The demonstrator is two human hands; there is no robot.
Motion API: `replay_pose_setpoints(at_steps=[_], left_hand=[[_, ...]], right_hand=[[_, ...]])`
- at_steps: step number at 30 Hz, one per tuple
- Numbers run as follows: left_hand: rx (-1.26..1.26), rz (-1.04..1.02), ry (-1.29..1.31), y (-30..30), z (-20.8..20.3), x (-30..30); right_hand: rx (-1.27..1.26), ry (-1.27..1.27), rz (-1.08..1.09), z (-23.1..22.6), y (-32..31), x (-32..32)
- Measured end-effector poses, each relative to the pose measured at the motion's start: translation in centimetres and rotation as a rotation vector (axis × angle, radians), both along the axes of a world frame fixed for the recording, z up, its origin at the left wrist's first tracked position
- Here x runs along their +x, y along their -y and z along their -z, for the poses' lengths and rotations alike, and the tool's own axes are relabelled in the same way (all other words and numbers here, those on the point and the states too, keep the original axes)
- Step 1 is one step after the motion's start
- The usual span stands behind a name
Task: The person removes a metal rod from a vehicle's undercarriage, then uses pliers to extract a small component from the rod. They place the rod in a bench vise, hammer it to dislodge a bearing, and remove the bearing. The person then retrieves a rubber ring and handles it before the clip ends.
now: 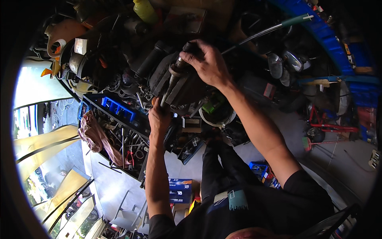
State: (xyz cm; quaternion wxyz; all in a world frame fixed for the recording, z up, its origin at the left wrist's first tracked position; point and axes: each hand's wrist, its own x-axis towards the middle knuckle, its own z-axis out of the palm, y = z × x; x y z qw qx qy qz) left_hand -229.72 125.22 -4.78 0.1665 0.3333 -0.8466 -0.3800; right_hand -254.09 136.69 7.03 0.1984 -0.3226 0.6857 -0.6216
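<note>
In the middle of the head view, a long metal shaft with a wider collar leans along the dark jaws of what looks like a bench vise. My right hand is closed round the dark, thick upper end of that shaft, thumb and fingers wrapped over it. Lower down, my left hand grips the thinner end of the same shaft beside the jaws. Its fingertips are partly hidden, with a small orange patch showing by them. Shadow hides how the jaws meet the shaft.
Dark tools and parts crowd the bench. At left stands a tool drawer with a pink cloth over its edge. A white bucket holds something green. A long bar with a green handle reaches to the upper right, near several mirrors.
</note>
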Motion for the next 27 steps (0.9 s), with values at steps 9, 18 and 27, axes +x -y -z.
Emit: replay_pose_setpoints(at_steps=[9, 18, 27], left_hand=[[-0.005, 0.111, 0.076, 0.3, 1.7, -1.1], [0.222, 0.010, -0.097, -1.6, 2.8, 0.5], [0.300, -0.083, 0.083, -1.4, -2.7, 4.9]], right_hand=[[-0.035, -0.054, 0.020, -0.4, 0.2, -0.8], [0.153, -0.240, -0.039, -1.9, 0.9, 1.9], [0.092, -0.105, -0.116, -3.2, 1.3, 3.7]])
